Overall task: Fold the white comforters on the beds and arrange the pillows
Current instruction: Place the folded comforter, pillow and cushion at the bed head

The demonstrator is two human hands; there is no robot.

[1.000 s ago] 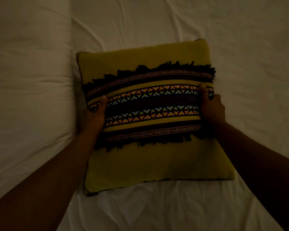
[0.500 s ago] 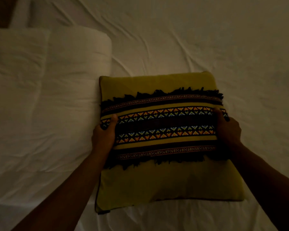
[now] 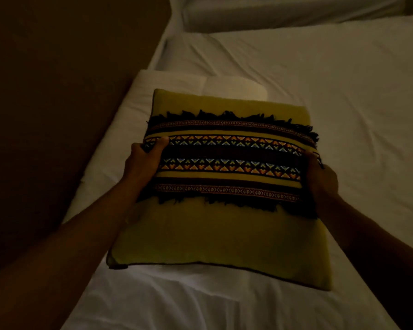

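Head view is dim; the white pillow is mostly hidden behind the yellow cushion, clamped by left hand and right hand, bands running side to side.

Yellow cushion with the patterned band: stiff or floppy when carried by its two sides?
The yellow cushion probably holds shape: gripped at both side edges by the left hand and right hand, it shows little sag. Likely light. The fringed fabric looks grippy, so slipping seems unlikely.
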